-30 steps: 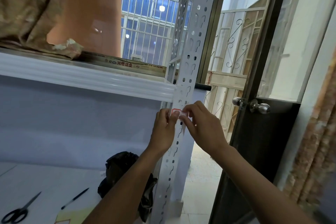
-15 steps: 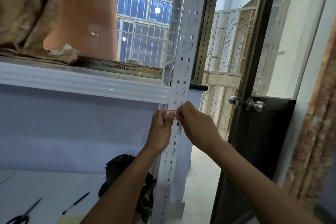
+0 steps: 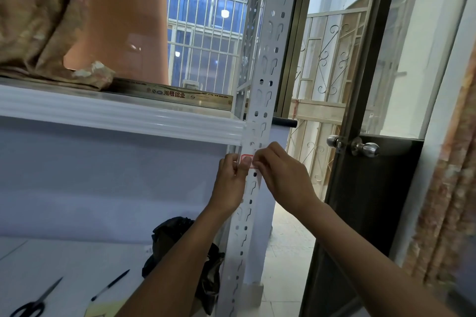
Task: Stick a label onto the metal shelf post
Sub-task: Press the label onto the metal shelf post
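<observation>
Left hand (image 3: 230,183) now curled beside the post (image 3: 260,121), thumb flat on the label (image 3: 247,160), other fingers folded together against the post's left edge. Right hand (image 3: 280,175) closed in from the other side, fingertips (image 3: 257,159) bunched together on the label's right end. A second ago held off the metal, pinched between the two hands just in front of the post; now lying on the post's face just below the shelf rail (image 3: 123,116), its red border showing around the thumb. Both hands drawn in tighter and slightly higher in view since then, partly from a shift of the head. Judged from that: placement done or nearly so, pressing down in hand, smoothing still left. Cannot tell whether the right end is fully stuck, fingers covering it. Worth watching: slots and holes in the post under the label, so poor grip for the adhesive there, and a chance of a crooked or wrinkled label if pressed unevenly. Further out, untouched: black bag (image 3: 180,247) at the post's foot on the lower shelf, pen (image 3: 110,284) and scissors (image 3: 36,300) well apart to the left. Door knob (image 3: 365,148) off to the right, clear of the work.
</observation>
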